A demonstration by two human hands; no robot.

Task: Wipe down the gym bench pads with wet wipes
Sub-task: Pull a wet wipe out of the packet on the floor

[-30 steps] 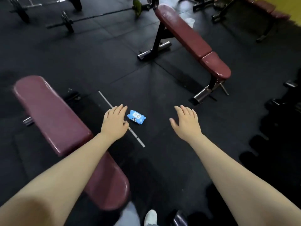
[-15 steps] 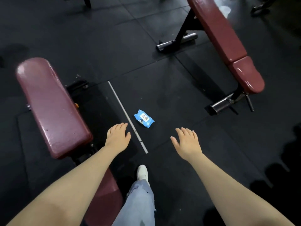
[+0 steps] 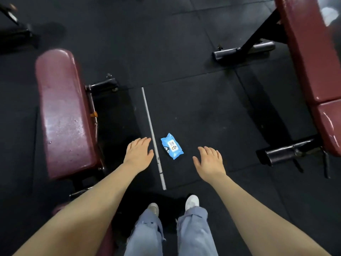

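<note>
A blue pack of wet wipes (image 3: 172,146) lies on the black rubber floor between my two hands. My left hand (image 3: 138,153) hovers to its left with fingers straight, holding nothing. My right hand (image 3: 210,161) hovers to its right, palm down and empty. A maroon bench pad (image 3: 63,111) stands on the left, its surface speckled with droplets. A second maroon bench (image 3: 310,58) runs along the right edge, with a separate seat pad (image 3: 330,126) below it.
A thin grey rod (image 3: 153,137) lies on the floor just left of the wipes. Black steel bench feet (image 3: 241,51) (image 3: 287,153) stick out from the right bench. My legs in light jeans and white shoes (image 3: 191,201) stand below the hands.
I have stepped forward and looked further down: the wipes pack now lies between my hands, both benches appear closer, and both feet are in view. My hands stay flat and empty.
</note>
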